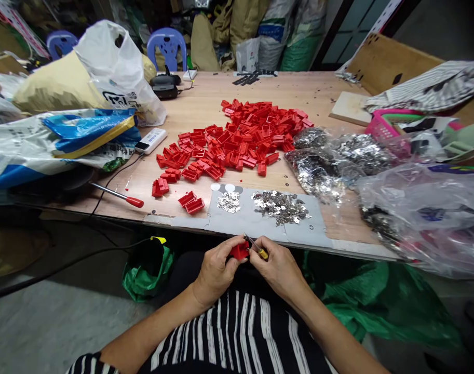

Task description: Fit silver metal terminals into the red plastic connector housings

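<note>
In front of my body, just off the table's near edge, my left hand (218,264) is closed around a small red plastic box (240,251). My right hand (278,264) pinches a slim, pointed metal tool (261,252) with a yellow grip, its tip at the box's upper edge. Fingers cover part of both. On a grey mat (244,221) ahead of my hands lie a small pile of shiny metal pieces (229,201) and a larger pile of metal plates (281,206). Two red boxes (191,202) lie left of the mat; a big heap of red boxes (252,132) is beyond.
Clear bags of metal parts (318,166) and a pink basket (388,130) crowd the right side. On the left are stuffed plastic bags (112,72), a white power bank (151,140) with a cable, and a red-handled rod (133,201). Green bags (149,272) hang below the edge.
</note>
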`<state>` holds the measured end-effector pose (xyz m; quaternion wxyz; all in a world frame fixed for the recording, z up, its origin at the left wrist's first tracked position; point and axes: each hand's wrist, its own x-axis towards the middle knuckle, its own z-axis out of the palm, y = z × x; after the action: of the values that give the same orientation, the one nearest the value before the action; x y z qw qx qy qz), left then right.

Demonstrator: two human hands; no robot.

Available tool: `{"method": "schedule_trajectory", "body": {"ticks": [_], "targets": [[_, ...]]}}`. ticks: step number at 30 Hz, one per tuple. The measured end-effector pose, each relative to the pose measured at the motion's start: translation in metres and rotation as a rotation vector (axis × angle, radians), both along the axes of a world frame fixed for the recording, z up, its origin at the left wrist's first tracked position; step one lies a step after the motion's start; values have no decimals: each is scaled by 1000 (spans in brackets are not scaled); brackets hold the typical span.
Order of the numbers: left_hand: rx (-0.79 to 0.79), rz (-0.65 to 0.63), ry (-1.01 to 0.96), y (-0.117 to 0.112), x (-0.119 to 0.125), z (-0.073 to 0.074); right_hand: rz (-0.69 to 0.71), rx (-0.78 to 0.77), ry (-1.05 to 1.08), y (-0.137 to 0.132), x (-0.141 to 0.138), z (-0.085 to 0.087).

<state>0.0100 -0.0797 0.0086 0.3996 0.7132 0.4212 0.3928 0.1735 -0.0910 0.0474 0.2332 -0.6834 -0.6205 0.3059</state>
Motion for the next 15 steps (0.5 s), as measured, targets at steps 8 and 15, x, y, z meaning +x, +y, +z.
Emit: {"method": "schedule_trajectory", "body": {"ticks": [8, 15], "targets": [[0, 57, -37, -1, 1, 8, 133, -49, 174, 5, 17, 0], [79, 44, -7, 2, 4, 11, 112, -75, 301, 11, 21, -6]]}}
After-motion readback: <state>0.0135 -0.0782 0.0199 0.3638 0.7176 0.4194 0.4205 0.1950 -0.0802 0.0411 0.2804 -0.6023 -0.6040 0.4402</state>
